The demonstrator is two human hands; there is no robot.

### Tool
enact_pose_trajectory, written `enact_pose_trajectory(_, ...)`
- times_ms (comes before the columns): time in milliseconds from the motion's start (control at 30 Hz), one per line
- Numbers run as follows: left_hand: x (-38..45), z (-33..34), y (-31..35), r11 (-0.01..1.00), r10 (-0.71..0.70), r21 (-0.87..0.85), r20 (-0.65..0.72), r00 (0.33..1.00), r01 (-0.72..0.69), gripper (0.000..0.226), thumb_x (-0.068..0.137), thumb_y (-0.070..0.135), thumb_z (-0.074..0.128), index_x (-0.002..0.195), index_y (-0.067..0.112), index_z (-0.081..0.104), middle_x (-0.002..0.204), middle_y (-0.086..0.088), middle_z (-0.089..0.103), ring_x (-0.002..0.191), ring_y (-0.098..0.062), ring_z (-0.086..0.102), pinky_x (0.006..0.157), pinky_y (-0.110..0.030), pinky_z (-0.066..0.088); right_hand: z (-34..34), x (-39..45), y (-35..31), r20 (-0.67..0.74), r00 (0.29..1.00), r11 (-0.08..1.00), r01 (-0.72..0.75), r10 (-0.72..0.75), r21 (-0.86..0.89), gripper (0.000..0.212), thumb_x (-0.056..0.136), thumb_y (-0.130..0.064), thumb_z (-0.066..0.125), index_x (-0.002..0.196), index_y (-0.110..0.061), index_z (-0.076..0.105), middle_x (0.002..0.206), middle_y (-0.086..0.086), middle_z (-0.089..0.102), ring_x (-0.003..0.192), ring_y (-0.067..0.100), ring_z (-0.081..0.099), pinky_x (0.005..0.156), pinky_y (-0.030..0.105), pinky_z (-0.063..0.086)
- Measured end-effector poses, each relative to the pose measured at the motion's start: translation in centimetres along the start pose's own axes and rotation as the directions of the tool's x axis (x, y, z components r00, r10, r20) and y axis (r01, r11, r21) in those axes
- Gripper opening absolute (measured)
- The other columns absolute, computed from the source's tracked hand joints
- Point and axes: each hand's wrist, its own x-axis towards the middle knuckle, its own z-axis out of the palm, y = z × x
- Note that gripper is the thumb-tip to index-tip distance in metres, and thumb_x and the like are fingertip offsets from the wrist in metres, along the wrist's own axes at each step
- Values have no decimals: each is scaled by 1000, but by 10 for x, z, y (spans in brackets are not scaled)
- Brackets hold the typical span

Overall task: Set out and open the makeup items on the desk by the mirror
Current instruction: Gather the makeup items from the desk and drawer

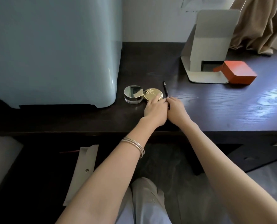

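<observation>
**Three makeup items grouped on dark desk, both hands on them**

Far left: one large pale blue appliance [53, 50] standing on the desk [215, 110], filling the upper left corner. Below the desk edge, one pale strip [82, 173] with a small hole, lying on the dark floor.

Just right of the appliance: one clear jar [133, 94] with a mirrored silver lid, lid closed, upright. Touching its right side: one gold compact [152, 95], round, lid closed, embossed with a starburst mark; no readable lettering. Three makeup items counted in all: jar, compact, pencil.

Left hand [155, 113] laid over the near edge of the compact, fingers bent down onto its lid and rim; two thin silver bangles [134, 147] on that forearm.

Right hand [177, 111] pressed against the left, fingers curled round the near end of one black pencil [166, 92]. Long axis running away from the viewer, far tip leaning slightly left, just beside the compact's right edge; a small pale band near the far tip, writing unreadable.

Further right, well apart from the group: one open white carton [210, 50], flaps spread, standing near the wall. One orange box [238, 72] touching its front flap, closed, no legible label. Behind, top right: one tan cloth [259, 25] hanging down to the desk.
</observation>
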Motion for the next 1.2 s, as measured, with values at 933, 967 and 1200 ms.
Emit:
enact_pose_trajectory(933, -275, 26, -270, 518, -793, -307, 177, 583, 798, 30, 93, 9, 49, 116, 23, 62, 120, -2, 63, 108, -20, 60, 91, -35, 51, 216, -100, -228, 482, 791, 904, 199, -377, 380, 50, 89, -6, 59, 136, -15, 48, 139, 3, 45, 127, 17, 45, 99, 15, 30)
enact_pose_trajectory(967, -270, 34, -279, 507, -787, -301, 220, 576, 808, 30, 93, 10, 49, 116, 23, 62, 121, -3, 62, 107, -21, 60, 91, -36, 51, 227, -94, -229, 521, 779, 920, 177, -348, 350, 49, 90, -6, 58, 137, -14, 47, 141, 4, 44, 128, 18, 45, 97, 15, 29)
enact_pose_trajectory(1200, -218, 78, -306, 676, -690, -88, 272, 671, 732, 43, 94, 19, 50, 137, 25, 47, 143, -13, 31, 129, -35, 32, 101, -42, 38, 275, -63, -222, 611, 751, 966, 156, -252, 206, 42, 92, -5, 54, 134, -6, 49, 136, 15, 48, 122, 27, 50, 100, 24, 36)
